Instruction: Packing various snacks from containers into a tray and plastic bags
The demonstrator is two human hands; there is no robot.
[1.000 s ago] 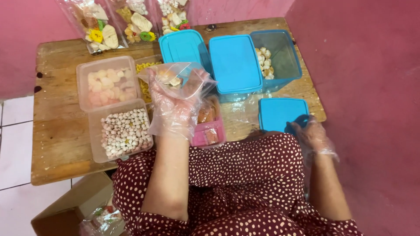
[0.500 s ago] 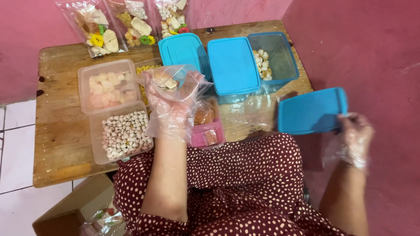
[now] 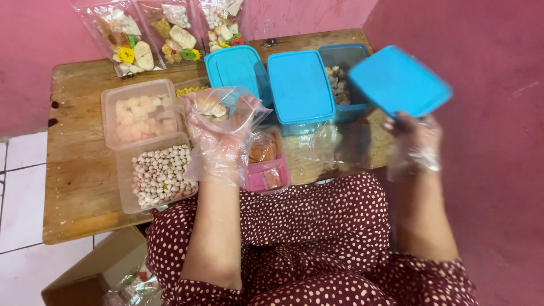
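Right hand (image 3: 412, 141) grasps the blue lid (image 3: 399, 80) above the open blue container (image 3: 344, 76) on the desk (image 3: 73, 187). Left hand (image 3: 218, 133), fingers curled, cups a snack-filled clear bag (image 3: 224, 107). Next: lower lid squarely.

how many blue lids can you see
3. Two blue lids sit on containers at the table's back, one left and one middle. The third lid is held up in the right hand. None looks hidden.
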